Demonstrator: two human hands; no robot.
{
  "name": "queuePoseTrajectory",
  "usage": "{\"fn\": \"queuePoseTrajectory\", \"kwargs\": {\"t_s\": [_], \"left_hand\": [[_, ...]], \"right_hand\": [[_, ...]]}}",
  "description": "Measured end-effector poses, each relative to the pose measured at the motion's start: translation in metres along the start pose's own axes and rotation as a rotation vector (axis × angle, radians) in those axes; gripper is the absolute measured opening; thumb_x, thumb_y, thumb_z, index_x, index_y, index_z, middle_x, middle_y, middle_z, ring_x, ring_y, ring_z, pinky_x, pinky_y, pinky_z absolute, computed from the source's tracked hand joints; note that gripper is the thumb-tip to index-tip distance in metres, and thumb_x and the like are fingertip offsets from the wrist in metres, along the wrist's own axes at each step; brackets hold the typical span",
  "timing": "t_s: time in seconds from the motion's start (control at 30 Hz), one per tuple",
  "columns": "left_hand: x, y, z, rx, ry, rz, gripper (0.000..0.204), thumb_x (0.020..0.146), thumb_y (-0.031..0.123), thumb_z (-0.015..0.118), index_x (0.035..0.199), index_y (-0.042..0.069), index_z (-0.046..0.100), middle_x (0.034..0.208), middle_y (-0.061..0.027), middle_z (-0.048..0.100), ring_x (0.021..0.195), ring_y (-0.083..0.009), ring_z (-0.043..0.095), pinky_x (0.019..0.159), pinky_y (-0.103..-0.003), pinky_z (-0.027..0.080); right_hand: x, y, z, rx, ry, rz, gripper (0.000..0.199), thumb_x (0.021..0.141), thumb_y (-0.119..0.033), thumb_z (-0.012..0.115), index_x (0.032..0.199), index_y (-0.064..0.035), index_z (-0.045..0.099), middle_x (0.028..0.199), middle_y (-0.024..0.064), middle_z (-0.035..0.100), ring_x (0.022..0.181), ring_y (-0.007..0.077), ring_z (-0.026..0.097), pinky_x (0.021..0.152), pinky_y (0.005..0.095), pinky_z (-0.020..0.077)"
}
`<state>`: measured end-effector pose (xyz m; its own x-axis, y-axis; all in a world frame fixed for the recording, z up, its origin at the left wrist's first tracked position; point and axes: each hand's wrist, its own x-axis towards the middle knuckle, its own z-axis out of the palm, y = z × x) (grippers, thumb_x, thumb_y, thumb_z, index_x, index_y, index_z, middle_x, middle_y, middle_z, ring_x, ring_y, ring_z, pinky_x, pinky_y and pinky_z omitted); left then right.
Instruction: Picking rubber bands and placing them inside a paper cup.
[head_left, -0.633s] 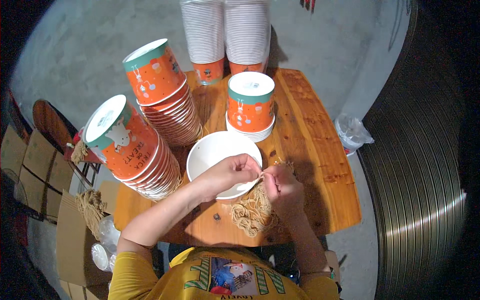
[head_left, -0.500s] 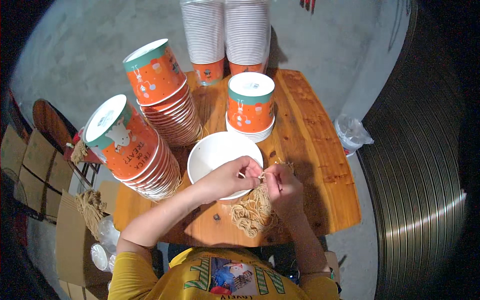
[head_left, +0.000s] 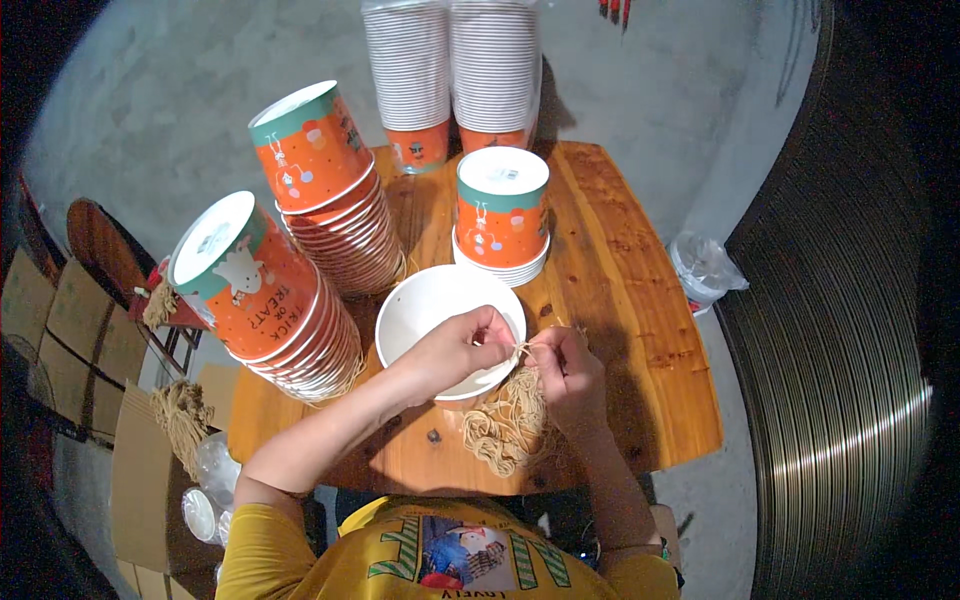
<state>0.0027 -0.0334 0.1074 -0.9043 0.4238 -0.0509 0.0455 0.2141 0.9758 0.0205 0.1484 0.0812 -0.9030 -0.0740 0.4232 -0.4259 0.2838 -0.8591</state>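
Note:
A white-lined paper bucket (head_left: 410, 312) stands mouth up on the wooden table (head_left: 640, 330) in front of me. At its right rim, my left hand (head_left: 455, 350) pinches a thin beige string (head_left: 524, 347), its wrist crossing over the bucket's near side. Close beside it, just outside the rim, my right hand (head_left: 572, 382) pinches the same string between thumb and forefinger. Whether the string passes through the bucket wall is hidden by my fingers. Under my hands lies a loose, tangled bundle of beige strings (head_left: 500, 430).
Upside-down stacks of orange and green paper buckets stand at the left (head_left: 265, 290), behind it (head_left: 320, 165) and beyond the open bucket (head_left: 502, 215). Two plastic-wrapped stacks (head_left: 405, 75) rise at the back. Cardboard boxes (head_left: 150, 480) and a string bundle (head_left: 182, 425) are off the left edge.
My fingertips have shifted slightly at the rim, and a short stretch of string now shows more clearly between them. The buckets and the string bundle stay in place.

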Motion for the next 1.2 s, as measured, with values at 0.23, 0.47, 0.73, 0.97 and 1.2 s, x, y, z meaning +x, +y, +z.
{"fn": "queuePoseTrajectory", "kwargs": {"t_s": [0.23, 0.47, 0.73, 0.97, 1.2], "left_hand": [[0.002, 0.003, 0.003, -0.105, 0.0, -0.005, 0.008, 0.084, 0.007, 0.058, 0.089, 0.005, 0.052, 0.075, 0.0048, 0.045, 0.069, -0.0047, 0.041, 0.064, -0.019, 0.037], [-0.003, 0.01, 0.008, -0.026, 0.012, 0.035, 0.01, 0.086, 0.007, 0.056, 0.094, 0.002, 0.054, 0.078, 0.0035, 0.049, 0.073, -0.0051, 0.045, 0.069, -0.02, 0.04], [-0.005, 0.009, 0.008, 0.036, 0.019, 0.048, 0.012, 0.088, 0.01, 0.057, 0.095, 0.001, 0.055, 0.076, 0.0039, 0.05, 0.072, -0.005, 0.045, 0.068, -0.021, 0.041], [-0.008, 0.013, 0.009, 0.137, 0.062, 0.095, 0.01, 0.087, 0.009, 0.057, 0.093, 0.001, 0.056, 0.074, 0.0038, 0.05, 0.07, -0.0049, 0.045, 0.065, -0.021, 0.041], [-0.007, 0.009, 0.01, 0.124, 0.062, 0.099, 0.01, 0.088, 0.009, 0.058, 0.093, 0.001, 0.056, 0.074, 0.0026, 0.052, 0.07, -0.0055, 0.047, 0.065, -0.022, 0.043]], "right_hand": [[-0.001, 0.0, -0.001, 0.021, -0.02, 0.008, 0.006, 0.09, -0.011, 0.054, 0.092, -0.0048, 0.055, 0.071, 0.0036, 0.06, 0.057, 0.0082, 0.054, 0.051, 0.0231, 0.044], [-0.004, 0.001, -0.001, 0.072, -0.032, 0.051, 0.006, 0.09, -0.009, 0.053, 0.093, -0.0048, 0.054, 0.073, 0.0023, 0.06, 0.056, 0.0059, 0.05, 0.051, 0.0215, 0.0424], [-0.003, 0.002, 0.0, 0.056, -0.054, 0.011, 0.006, 0.09, -0.007, 0.053, 0.094, -0.004, 0.054, 0.072, 0.0014, 0.059, 0.055, 0.0048, 0.049, 0.051, 0.0208, 0.0419], [-0.004, 0.002, 0.002, 0.041, -0.028, -0.001, 0.006, 0.086, -0.002, 0.055, 0.092, -0.004, 0.053, 0.07, -0.0003, 0.056, 0.059, 0.0051, 0.05, 0.054, 0.0209, 0.0424], [-0.004, 0.002, 0.0, 0.025, -0.032, 0.056, 0.005, 0.087, -0.003, 0.055, 0.091, -0.0047, 0.053, 0.07, -0.0004, 0.055, 0.058, 0.0051, 0.051, 0.052, 0.0208, 0.0414]]}}
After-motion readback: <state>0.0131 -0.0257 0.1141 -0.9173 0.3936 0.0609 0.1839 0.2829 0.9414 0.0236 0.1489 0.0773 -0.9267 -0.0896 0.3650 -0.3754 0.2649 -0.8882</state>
